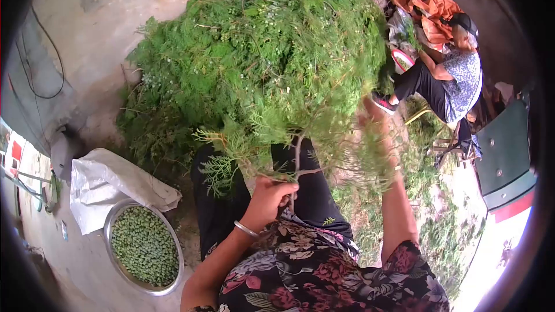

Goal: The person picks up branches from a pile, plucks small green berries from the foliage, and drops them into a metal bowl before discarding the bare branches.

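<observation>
Branch [298, 159] leans leafy above the seated person's lap [324, 208], its bare stem clamped in the fingers of the left hand [270, 196]. Between one and two o'clock from that hold, the right hand [374, 110] is a blur among sprigs; whether its fingers grip or stand apart, I cannot tell. At twelve o'clock rises a green pile [272, 52]. At eight sits a bowl [156, 290] of green cones [144, 245], just beside a white sack [107, 182]. Another person [459, 78] sits at two.
</observation>
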`<action>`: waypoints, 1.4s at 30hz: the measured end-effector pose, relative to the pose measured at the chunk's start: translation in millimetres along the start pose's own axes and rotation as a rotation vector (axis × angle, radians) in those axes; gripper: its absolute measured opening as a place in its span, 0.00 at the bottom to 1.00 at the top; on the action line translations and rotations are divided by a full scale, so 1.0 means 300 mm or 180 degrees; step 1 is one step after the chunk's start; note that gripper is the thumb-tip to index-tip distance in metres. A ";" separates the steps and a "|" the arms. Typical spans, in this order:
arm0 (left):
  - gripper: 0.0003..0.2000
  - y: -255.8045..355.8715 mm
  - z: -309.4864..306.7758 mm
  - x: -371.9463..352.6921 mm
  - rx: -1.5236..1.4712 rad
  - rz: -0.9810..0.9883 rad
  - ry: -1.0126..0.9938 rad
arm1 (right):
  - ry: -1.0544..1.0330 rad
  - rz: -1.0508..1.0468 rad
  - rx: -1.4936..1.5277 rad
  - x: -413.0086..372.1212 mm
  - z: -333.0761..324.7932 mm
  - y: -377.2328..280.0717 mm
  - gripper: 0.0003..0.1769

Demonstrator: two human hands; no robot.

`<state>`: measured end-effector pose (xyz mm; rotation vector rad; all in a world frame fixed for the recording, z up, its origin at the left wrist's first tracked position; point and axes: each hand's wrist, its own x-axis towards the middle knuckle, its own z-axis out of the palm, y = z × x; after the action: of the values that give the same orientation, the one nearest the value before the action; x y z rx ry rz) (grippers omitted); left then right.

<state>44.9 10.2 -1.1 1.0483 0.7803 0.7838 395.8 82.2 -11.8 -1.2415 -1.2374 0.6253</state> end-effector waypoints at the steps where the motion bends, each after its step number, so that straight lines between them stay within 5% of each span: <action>1: 0.07 -0.021 0.004 0.010 -0.0659 -0.0370 0.0277 | -0.0125 0.0524 0.0576 -0.131 -0.017 0.031 0.20; 3: 0.07 -0.014 0.026 0.008 -0.0853 -0.0361 0.0332 | -0.0078 0.1647 0.1727 -0.392 -0.043 0.081 0.21; 6: 0.06 0.026 0.066 -0.005 -0.0895 -0.0425 0.0326 | -0.1678 0.1644 -0.0545 -0.494 0.114 -0.235 0.24; 8: 0.05 0.040 0.080 -0.011 -0.0265 -0.0204 0.0259 | -0.1048 0.2460 0.0645 -0.548 0.217 -0.283 0.20; 10: 0.06 0.077 0.098 -0.031 0.0793 -0.0063 0.0081 | -0.1003 0.1568 0.0269 -0.515 0.302 -0.405 0.17; 12: 0.07 0.071 0.132 -0.062 0.1167 0.0236 0.0052 | -0.0738 0.1512 0.0442 -0.517 0.382 -0.354 0.12; 15: 0.08 0.065 0.067 -0.090 0.1625 -0.0145 -0.0128 | -0.0544 0.1676 0.0552 -0.505 0.466 -0.316 0.11; 16: 0.08 0.071 0.034 -0.091 0.2133 -0.0047 -0.0299 | -0.0616 0.1441 -0.0270 -0.473 0.453 -0.365 0.11; 18: 0.08 0.076 0.028 -0.115 0.1085 -0.0531 -0.0236 | -0.0641 0.1450 -0.0541 -0.434 0.432 -0.353 0.12; 20: 0.07 0.075 0.017 -0.131 0.1239 -0.0507 -0.0106 | -0.0318 0.2476 0.1224 -0.388 0.384 -0.400 0.12; 21: 0.06 0.070 -0.002 -0.138 0.1067 -0.0370 0.0119 | -0.0236 0.2404 0.1128 -0.377 0.339 -0.385 0.12; 22: 0.05 0.065 -0.023 -0.147 0.0896 -0.0248 0.0367 | -0.0441 0.2568 0.0545 -0.358 0.279 -0.356 0.09; 26: 0.08 0.049 -0.097 -0.147 0.0210 -0.0118 0.1137 | -0.1798 0.0294 -0.4484 -0.440 -0.044 -0.071 0.11; 27: 0.08 0.040 -0.144 -0.148 0.0040 -0.0275 0.1173 | -0.1427 0.1260 -0.3460 -0.482 -0.134 -0.030 0.11; 29: 0.09 0.039 -0.165 -0.154 0.0313 -0.0248 0.1226 | 0.0173 0.2665 0.0189 -0.603 -0.344 0.047 0.19; 30: 0.09 0.039 -0.173 -0.153 0.0574 -0.0200 0.1266 | 0.0568 0.2357 -0.0705 -0.640 -0.381 -0.019 0.25; 31: 0.09 0.036 -0.187 -0.151 0.0885 -0.0196 0.1200 | 0.1281 0.1942 0.0581 -0.746 -0.542 0.090 0.22; 33: 0.09 0.023 -0.209 -0.137 0.0799 -0.0279 0.1235 | 0.2399 0.1816 -0.0795 -0.826 -0.764 -0.032 0.07; 36: 0.09 0.030 -0.248 -0.084 0.0419 -0.0585 0.1465 | 0.5025 0.1232 -0.0681 -0.908 -0.965 -0.303 0.15; 39: 0.09 0.029 -0.274 0.001 0.0074 -0.0845 0.1614 | 0.4545 0.1255 -0.0710 -1.135 -1.092 -0.266 0.19; 42: 0.09 0.034 -0.261 0.084 0.0128 -0.0873 0.1606 | 0.3992 0.2555 -0.1311 -1.223 -0.993 0.015 0.18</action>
<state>-10.8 68.6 -19.4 0.7595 1.3440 0.8056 567.7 -348.9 -102.1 -2.0037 0.2395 0.0173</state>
